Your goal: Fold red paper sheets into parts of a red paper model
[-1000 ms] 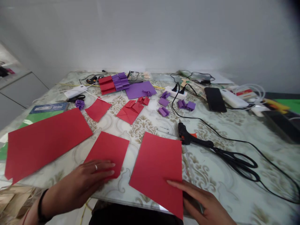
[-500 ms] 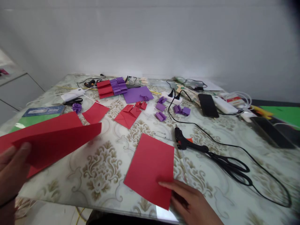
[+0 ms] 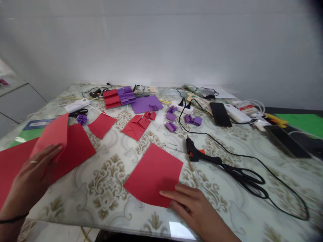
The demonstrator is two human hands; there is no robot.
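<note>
My left hand (image 3: 31, 176) holds a small red paper sheet (image 3: 51, 132) tilted up, fingers pressed against it, above a large red sheet (image 3: 73, 148) lying at the table's left. My right hand (image 3: 194, 208) lies flat with fingers stretched out on the near corner of another red sheet (image 3: 153, 173) in front of me. A ring shows on the left hand.
A black glue gun (image 3: 193, 151) and black scissors (image 3: 248, 179) lie to the right with a black cable (image 3: 277, 181). Folded red pieces (image 3: 136, 126) and purple pieces (image 3: 171, 122), a purple sheet (image 3: 145, 102), a power strip (image 3: 183, 106) and a phone (image 3: 220, 113) sit farther back on the patterned table (image 3: 108, 185).
My left hand has carried the small red sheet left and brought it down over the large red sheet. The right hand has slid and turned the near red sheet leftward.
</note>
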